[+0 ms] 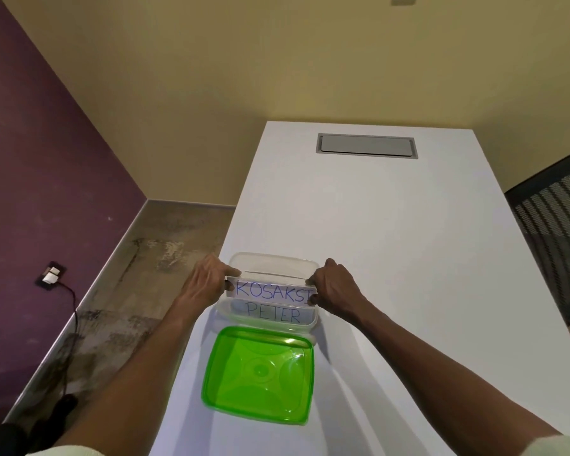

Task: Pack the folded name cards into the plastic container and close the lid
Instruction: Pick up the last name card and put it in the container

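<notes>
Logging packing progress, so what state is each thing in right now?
plastic container: open, on the table, holds cards
green lid: off, lying beside the container
KOSAKSI card: held at both ends over the container
PETER card: inside the container
left hand: pinching card
right hand: pinching card

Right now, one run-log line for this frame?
step: packing | left hand + right hand: pinching KOSAKSI card over clear container | PETER card: inside | green lid: off, on table
</notes>
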The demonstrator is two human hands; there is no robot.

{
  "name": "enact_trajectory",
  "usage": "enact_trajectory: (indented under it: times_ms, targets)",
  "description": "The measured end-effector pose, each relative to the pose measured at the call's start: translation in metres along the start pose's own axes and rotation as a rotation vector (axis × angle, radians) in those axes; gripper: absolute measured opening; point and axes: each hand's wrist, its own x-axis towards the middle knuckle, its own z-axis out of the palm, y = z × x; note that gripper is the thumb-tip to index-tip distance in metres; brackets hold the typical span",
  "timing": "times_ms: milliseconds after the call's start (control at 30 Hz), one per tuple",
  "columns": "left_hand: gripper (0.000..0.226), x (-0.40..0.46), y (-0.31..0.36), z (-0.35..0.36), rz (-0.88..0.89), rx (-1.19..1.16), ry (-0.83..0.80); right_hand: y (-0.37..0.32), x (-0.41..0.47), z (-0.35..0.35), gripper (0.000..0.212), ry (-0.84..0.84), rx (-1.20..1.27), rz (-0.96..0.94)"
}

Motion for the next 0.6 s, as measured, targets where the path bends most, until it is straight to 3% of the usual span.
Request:
enact_trajectory:
  times_ms: [133,367,600]
  targets:
    - [0.031,0.005,0.002,0.010,0.000,0.016,-0.047,-0.006,0.005,0.007,0.020,-0.034,-0.081,0.023]
    - [0.029,0.011,0.005,0.023,0.015,0.098,-0.176,-0.010,0.007,0.020,0.021,-0.114,-0.191,0.004]
    - [0.033,0.011,0.007,0.035,0.031,0.171,-0.234,-0.020,0.011,0.022,0.022,-0.078,-0.304,-0.100]
